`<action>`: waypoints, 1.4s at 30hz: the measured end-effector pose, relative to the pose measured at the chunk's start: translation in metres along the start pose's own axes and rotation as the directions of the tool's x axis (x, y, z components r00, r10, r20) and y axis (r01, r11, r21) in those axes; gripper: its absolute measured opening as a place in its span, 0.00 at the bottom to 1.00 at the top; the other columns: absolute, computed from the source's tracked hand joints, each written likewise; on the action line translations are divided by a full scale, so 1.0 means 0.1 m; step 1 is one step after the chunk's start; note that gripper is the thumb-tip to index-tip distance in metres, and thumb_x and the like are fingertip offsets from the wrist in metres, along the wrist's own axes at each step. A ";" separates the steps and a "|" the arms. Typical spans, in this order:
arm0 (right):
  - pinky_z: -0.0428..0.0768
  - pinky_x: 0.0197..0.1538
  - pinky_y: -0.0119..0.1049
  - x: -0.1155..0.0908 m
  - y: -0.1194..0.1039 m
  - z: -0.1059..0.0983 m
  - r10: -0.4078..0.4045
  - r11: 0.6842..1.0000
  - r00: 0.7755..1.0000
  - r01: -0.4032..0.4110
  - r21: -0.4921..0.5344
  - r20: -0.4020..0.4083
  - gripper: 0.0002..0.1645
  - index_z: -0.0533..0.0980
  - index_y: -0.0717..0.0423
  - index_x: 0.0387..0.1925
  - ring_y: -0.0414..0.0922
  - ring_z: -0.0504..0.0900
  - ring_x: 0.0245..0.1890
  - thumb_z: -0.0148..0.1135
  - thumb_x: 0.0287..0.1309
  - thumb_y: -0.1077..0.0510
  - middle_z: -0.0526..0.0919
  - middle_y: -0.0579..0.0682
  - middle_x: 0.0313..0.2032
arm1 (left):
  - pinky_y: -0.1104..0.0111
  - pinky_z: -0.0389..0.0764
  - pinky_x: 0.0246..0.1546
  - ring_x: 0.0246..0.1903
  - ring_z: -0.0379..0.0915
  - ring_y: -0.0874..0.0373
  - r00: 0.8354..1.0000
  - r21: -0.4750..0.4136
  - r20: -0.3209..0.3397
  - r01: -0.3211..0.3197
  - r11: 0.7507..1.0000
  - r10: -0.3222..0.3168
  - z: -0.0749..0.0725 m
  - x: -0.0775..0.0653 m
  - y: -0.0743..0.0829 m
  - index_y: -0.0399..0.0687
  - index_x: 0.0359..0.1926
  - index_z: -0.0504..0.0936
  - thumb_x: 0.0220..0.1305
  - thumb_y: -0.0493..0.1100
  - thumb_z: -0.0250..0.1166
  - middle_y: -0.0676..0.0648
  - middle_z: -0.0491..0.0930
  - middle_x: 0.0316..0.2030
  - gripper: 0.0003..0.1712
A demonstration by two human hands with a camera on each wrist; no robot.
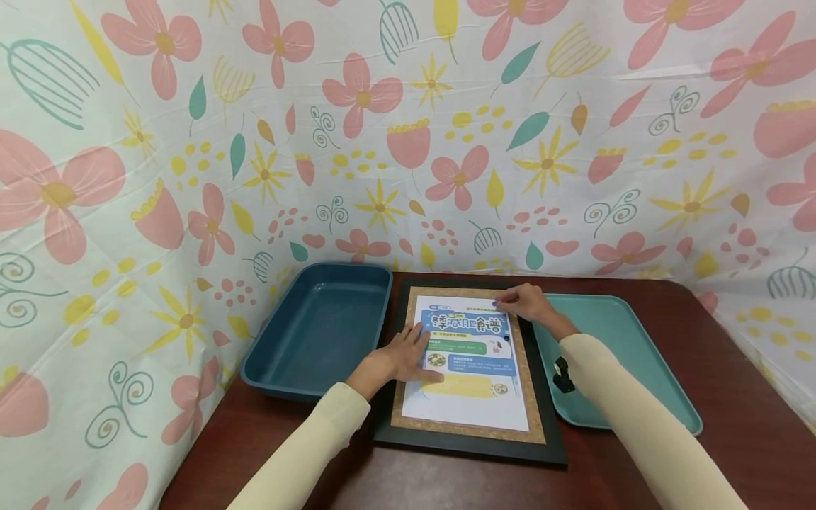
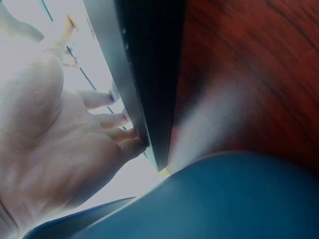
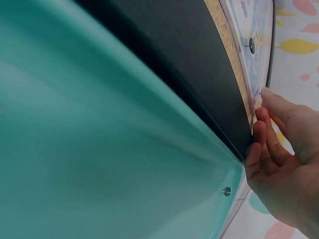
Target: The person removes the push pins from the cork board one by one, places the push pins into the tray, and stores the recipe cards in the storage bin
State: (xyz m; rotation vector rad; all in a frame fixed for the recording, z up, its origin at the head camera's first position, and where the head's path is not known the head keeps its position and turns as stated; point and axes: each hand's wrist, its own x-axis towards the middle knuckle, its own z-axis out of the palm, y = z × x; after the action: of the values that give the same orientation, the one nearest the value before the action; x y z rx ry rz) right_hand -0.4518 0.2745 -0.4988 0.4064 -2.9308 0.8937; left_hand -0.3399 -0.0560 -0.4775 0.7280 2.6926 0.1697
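Observation:
A printed poster sheet point(image 1: 468, 411) with blue, green and yellow blocks lies on a black-framed cork board point(image 1: 478, 443). My left hand point(image 1: 403, 354) rests on the sheet's left side, fingers spread and fairly straight; its palm side shows in the left wrist view. At the sheet's top right corner, thumb and fingertips of my right hand point(image 1: 529, 303) pinch a small purple pushpin point(image 1: 495, 303), mostly covered by the fingers. A dark round pushpin point(image 3: 252, 46) sits on the sheet's right side, below that hand in the head view.
A deep blue tray point(image 1: 251, 375) stands left of the board. On the right, a shallow teal tray point(image 1: 612, 347) lies beside the frame, with a small shiny pin point(image 3: 227, 191) in its corner. The brown wooden table point(image 1: 357, 474) meets a flowered cloth point(image 1: 357, 177) behind.

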 end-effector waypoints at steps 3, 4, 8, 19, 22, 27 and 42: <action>0.85 0.51 0.52 0.01 -0.01 0.03 0.007 1.000 1.000 -0.007 -0.001 0.002 0.17 0.87 0.62 0.52 0.56 0.87 0.47 0.71 0.67 0.55 0.89 0.60 0.48 | 0.51 0.46 0.79 0.82 0.31 0.41 1.000 -0.001 0.004 0.000 1.000 0.000 0.00 0.00 0.00 0.44 0.84 0.44 0.68 0.75 0.58 0.39 0.36 0.83 0.61; 0.85 0.51 0.52 0.02 -0.01 0.04 0.014 1.000 1.000 -0.014 0.003 0.004 0.18 0.87 0.62 0.52 0.56 0.87 0.47 0.71 0.67 0.55 0.89 0.60 0.48 | 0.51 0.46 0.79 0.82 0.31 0.41 1.000 -0.001 0.004 0.001 1.000 -0.001 0.00 0.00 0.00 0.44 0.84 0.44 0.69 0.75 0.58 0.39 0.36 0.83 0.61; 0.84 0.53 0.53 0.04 0.00 0.08 0.024 1.000 1.000 -0.024 0.019 0.005 0.17 0.87 0.62 0.53 0.55 0.87 0.47 0.70 0.68 0.55 0.89 0.60 0.49 | 0.51 0.46 0.79 0.82 0.31 0.41 1.000 -0.002 0.006 0.006 1.000 -0.006 0.00 0.00 0.01 0.44 0.84 0.44 0.69 0.75 0.58 0.39 0.36 0.83 0.61; 0.85 0.52 0.53 0.06 0.00 0.11 0.004 0.999 0.999 -0.003 0.036 -0.032 0.13 0.88 0.61 0.48 0.56 0.88 0.46 0.71 0.66 0.58 0.90 0.58 0.46 | 0.52 0.46 0.79 0.82 0.31 0.42 1.000 0.001 -0.001 0.013 1.000 -0.013 0.01 0.00 0.01 0.44 0.84 0.44 0.68 0.75 0.59 0.39 0.37 0.83 0.61; 0.85 0.52 0.53 0.06 0.01 0.12 0.001 0.999 0.999 0.001 0.038 -0.035 0.13 0.88 0.61 0.48 0.56 0.87 0.46 0.71 0.66 0.58 0.90 0.59 0.45 | 0.52 0.47 0.79 0.82 0.31 0.42 1.000 0.005 -0.005 0.014 1.000 -0.014 0.01 0.00 0.01 0.44 0.84 0.45 0.68 0.75 0.59 0.39 0.37 0.83 0.61; 0.83 0.53 0.54 0.06 0.03 0.13 -0.003 0.999 0.999 0.005 0.033 -0.044 0.12 0.88 0.60 0.48 0.56 0.88 0.45 0.71 0.67 0.58 0.90 0.58 0.45 | 0.51 0.46 0.79 0.82 0.31 0.41 1.000 0.010 -0.004 0.006 1.000 -0.006 0.01 0.01 0.01 0.44 0.84 0.44 0.68 0.75 0.58 0.39 0.37 0.83 0.61; 0.84 0.51 0.52 0.06 0.01 0.13 0.020 0.999 1.000 -0.019 0.039 -0.023 0.11 0.88 0.61 0.47 0.54 0.86 0.44 0.70 0.67 0.59 0.90 0.58 0.44 | 0.51 0.47 0.79 0.82 0.31 0.41 1.000 0.012 0.007 0.008 1.000 -0.008 0.00 0.00 0.02 0.44 0.84 0.44 0.69 0.75 0.58 0.40 0.36 0.83 0.61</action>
State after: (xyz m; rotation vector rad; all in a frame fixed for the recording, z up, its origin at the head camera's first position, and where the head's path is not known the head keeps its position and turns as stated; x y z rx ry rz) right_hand -0.4573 0.2670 -0.5096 0.3675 -2.9049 0.9524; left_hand -0.3392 -0.0544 -0.4768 0.7193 2.6914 0.1492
